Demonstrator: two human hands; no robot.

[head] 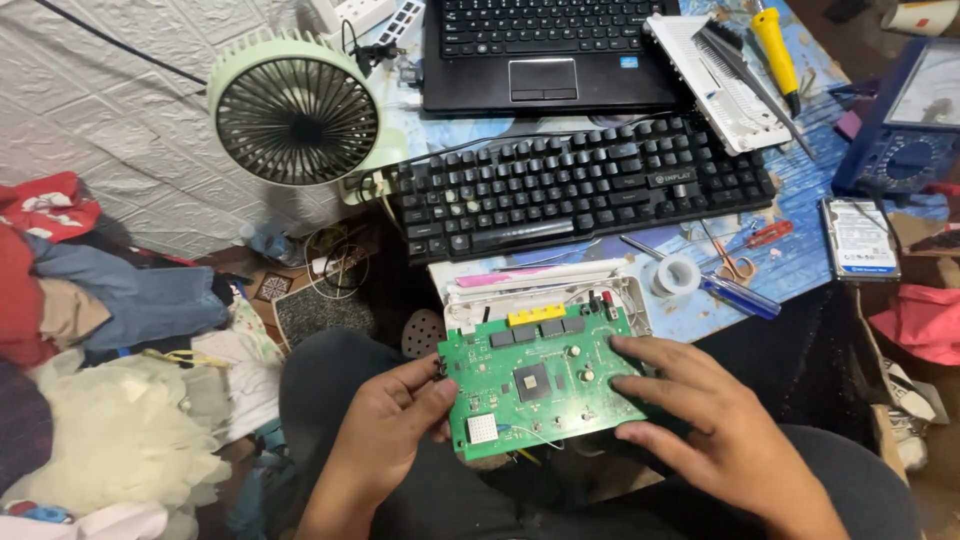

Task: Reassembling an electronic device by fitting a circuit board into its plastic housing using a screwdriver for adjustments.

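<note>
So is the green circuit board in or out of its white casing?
Out: both hands, left hand and right hand, hold the bare green circuit board over the lap; the white casing lies behind.

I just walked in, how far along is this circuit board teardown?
Done: the green circuit board is out of its white casing, which lies open by the keyboard. In hand: left hand and right hand hold the board's edges. Left: screwdrivers lie unused; no repair visible.
</note>
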